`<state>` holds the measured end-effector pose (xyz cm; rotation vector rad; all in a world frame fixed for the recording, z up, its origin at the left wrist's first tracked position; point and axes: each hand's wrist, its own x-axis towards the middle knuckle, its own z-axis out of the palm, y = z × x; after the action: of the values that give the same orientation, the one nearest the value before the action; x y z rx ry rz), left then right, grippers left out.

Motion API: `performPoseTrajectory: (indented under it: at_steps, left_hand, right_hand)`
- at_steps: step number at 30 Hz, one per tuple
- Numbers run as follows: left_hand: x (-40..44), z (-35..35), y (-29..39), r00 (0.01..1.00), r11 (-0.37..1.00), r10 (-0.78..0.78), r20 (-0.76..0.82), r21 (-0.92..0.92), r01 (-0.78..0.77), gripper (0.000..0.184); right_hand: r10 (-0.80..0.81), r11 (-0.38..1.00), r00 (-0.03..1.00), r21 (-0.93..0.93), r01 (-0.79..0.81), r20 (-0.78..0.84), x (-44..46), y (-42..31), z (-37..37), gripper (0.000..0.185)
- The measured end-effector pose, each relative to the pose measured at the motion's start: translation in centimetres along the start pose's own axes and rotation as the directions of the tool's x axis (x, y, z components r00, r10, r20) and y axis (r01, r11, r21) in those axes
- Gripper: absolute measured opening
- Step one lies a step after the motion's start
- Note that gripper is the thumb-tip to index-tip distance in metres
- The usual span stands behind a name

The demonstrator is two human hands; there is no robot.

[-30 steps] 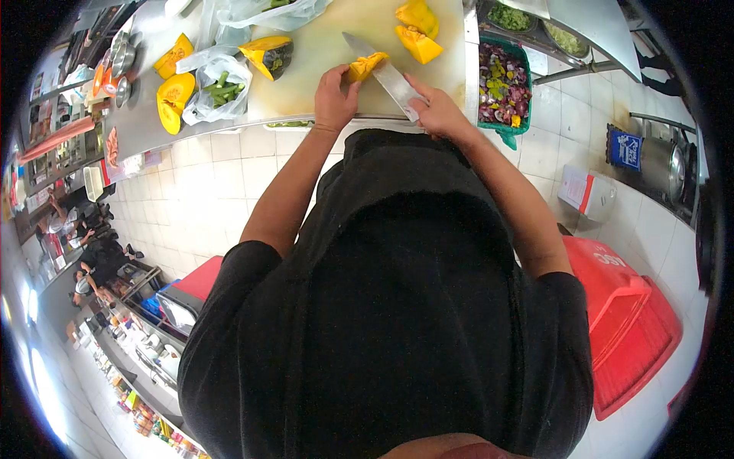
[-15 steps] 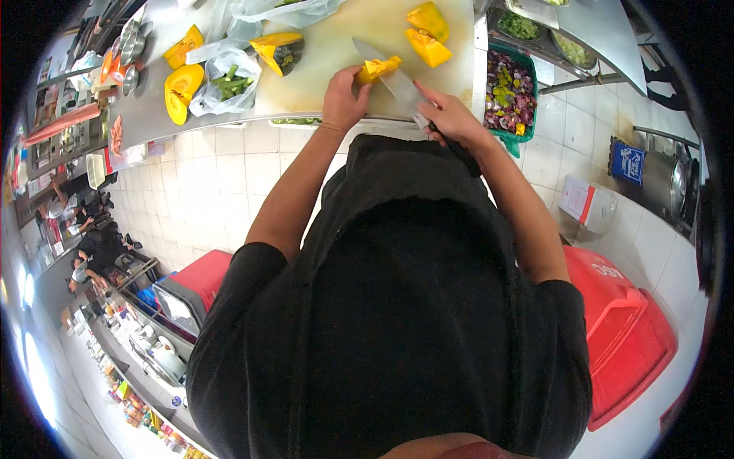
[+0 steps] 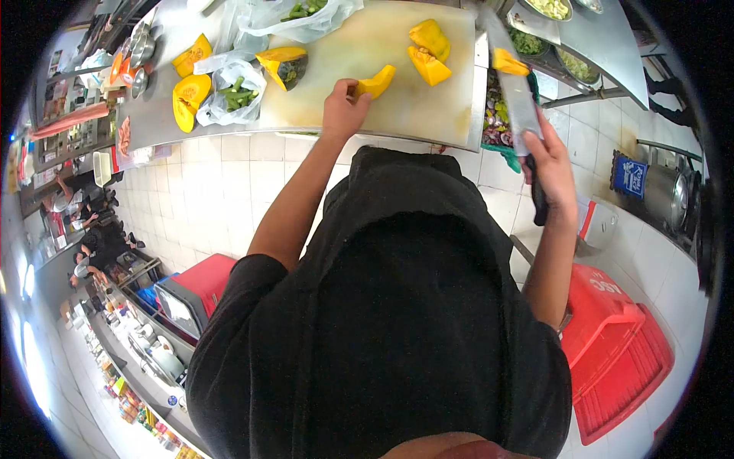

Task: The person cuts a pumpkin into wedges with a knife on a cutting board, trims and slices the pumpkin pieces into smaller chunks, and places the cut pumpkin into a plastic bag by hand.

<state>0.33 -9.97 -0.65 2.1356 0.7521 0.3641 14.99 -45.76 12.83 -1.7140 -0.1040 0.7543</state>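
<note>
My left hand (image 3: 346,109) has its fingers closed on one end of a peeled-looking pumpkin wedge (image 3: 377,83) lying on the pale cutting board (image 3: 329,46). Out to the right, my right hand (image 3: 552,164) grips the black handle of a large knife (image 3: 520,103). A yellow pumpkin scrap (image 3: 509,63) rests on the blade, above the green bin of purple and yellow scraps (image 3: 495,122). Two pumpkin chunks (image 3: 430,67) sit at the board's right part. A dark-skinned pumpkin piece (image 3: 283,66) is on its left.
Left on the counter are pumpkin pieces (image 3: 189,99), a bag of green vegetables (image 3: 238,96) and metal bowls (image 3: 142,50). A steel shelf (image 3: 604,38) with vegetable trays stands right. Red bins (image 3: 619,344) are behind me. People are at the far left.
My right hand has swung right with the knife, off the board and over the scrap bin, carrying a yellow scrap on the blade. My left hand stays by the wedge on the board.
</note>
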Motion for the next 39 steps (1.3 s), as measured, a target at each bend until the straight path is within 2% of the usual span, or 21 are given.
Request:
performPoseTrajectory:
  at_steps: [1, 3, 4, 5, 7, 9, 11, 13, 15, 17, 19, 21, 24, 27, 30, 36, 39]
  left_hand:
    - [0.5, -0.1, -0.1, 1.0, 1.0, -0.021, -0.003, -0.012, 0.021, 0.039]
    - [1.5, -0.3, -0.8, 0.998, 0.997, -0.062, -0.004, -0.036, 0.062, 0.037]
    - [2.1, -0.2, -1.5, 0.993, 0.991, -0.118, 0.018, -0.056, 0.119, 0.036]
    - [2.9, -0.2, -2.2, 0.984, 0.982, -0.171, 0.04, -0.073, 0.174, 0.035]
    - [3.8, -0.2, -2.3, 0.971, 0.972, -0.224, 0.08, -0.057, 0.228, 0.034]
    - [4.0, -1.0, -2.2, 0.967, 0.971, -0.238, 0.095, 0.01, 0.238, 0.034]
    - [3.5, -1.3, -1.7, 0.945, 0.949, -0.301, 0.126, -0.053, 0.31, 0.034]
    - [3.0, -1.1, -1.3, 0.933, 0.93, -0.334, 0.133, -0.117, 0.35, 0.036]
    - [2.6, -0.7, -1.1, 0.933, 0.917, -0.34, 0.115, -0.179, 0.356, 0.039]
    - [2.5, -0.4, -1.1, 0.942, 0.927, -0.309, 0.128, -0.18, 0.328, 0.041]
    - [2.4, -0.2, -1.0, 0.948, 0.936, -0.288, 0.136, -0.171, 0.309, 0.042]
    - [2.3, -0.2, -0.7, 0.95, 0.943, -0.277, 0.141, -0.15, 0.297, 0.042]
    - [2.4, 0.0, -1.5, 0.957, 0.95, -0.252, 0.143, -0.15, 0.273, 0.043]
    - [2.3, 0.3, -2.1, 0.966, 0.957, -0.227, 0.124, -0.157, 0.245, 0.043]
    - [2.2, 0.3, -2.1, 0.981, 0.976, -0.162, 0.105, -0.127, 0.174, 0.041]
    - [1.9, -0.1, -1.6, 0.978, 0.97, -0.176, 0.108, -0.147, 0.191, 0.041]
    - [1.9, -0.1, -1.4, 0.976, 0.965, -0.195, 0.096, -0.158, 0.208, 0.042]
  right_hand:
    - [0.008, 0.999, 0.999, 0.034, -0.006, -0.045, 0.3, 0.7, -1.5, 0.046]
    - [0.172, 0.974, 0.985, -0.147, -0.174, -0.028, 3.5, 5.4, -6.4, 0.033]
    - [0.068, 0.772, 0.987, -0.619, -0.146, -0.149, 5.8, 9.6, -8.6, 0.029]
    - [-0.081, 0.357, 0.976, -0.92, -0.162, -0.203, 7.4, 13.2, -9.7, 0.028]
    - [0.073, 0.331, 0.921, -0.861, -0.385, -0.384, 6.8, 15.0, -9.9, 0.029]
    - [0.028, 0.403, 0.901, -0.82, -0.406, -0.432, 5.0, 15.3, -9.8, 0.03]
    - [-0.125, 0.469, 0.855, -0.789, -0.396, -0.503, 3.4, 16.1, -9.3, 0.028]
    - [-0.212, 0.686, 0.873, -0.703, -0.188, -0.44, 1.7, 16.0, -8.1, 0.028]
    - [-0.216, 0.807, 0.931, -0.59, 0.001, -0.295, -0.6, 9.9, -2.6, 0.024]
    - [-0.156, 0.806, 0.976, -0.59, 0.037, -0.151, -0.7, 7.0, 2.6, 0.021]
    - [-0.178, 0.605, 0.98, -0.776, 0.177, 0.084, 0.5, 5.1, 6.8, 0.023]
    - [-0.135, 0.537, 0.972, -0.81, 0.236, 0.194, 2.5, 4.2, 9.6, 0.019]
    - [-0.169, 0.46, 0.956, -0.839, 0.291, 0.239, 3.9, 3.1, 11.4, 0.02]
    - [-0.032, 0.381, 0.966, -0.89, 0.25, 0.258, 3.7, 0.9, 12.6, 0.016]
    - [0.009, 0.36, 0.968, -0.903, 0.233, 0.253, 3.7, 0.1, 13.5, 0.016]
    - [0.054, 0.268, 0.956, -0.926, 0.264, 0.289, 3.9, -0.4, 14.6, 0.015]
    - [0.049, 0.264, 0.943, -0.915, 0.304, 0.328, 4.5, -0.4, 14.3, 0.015]
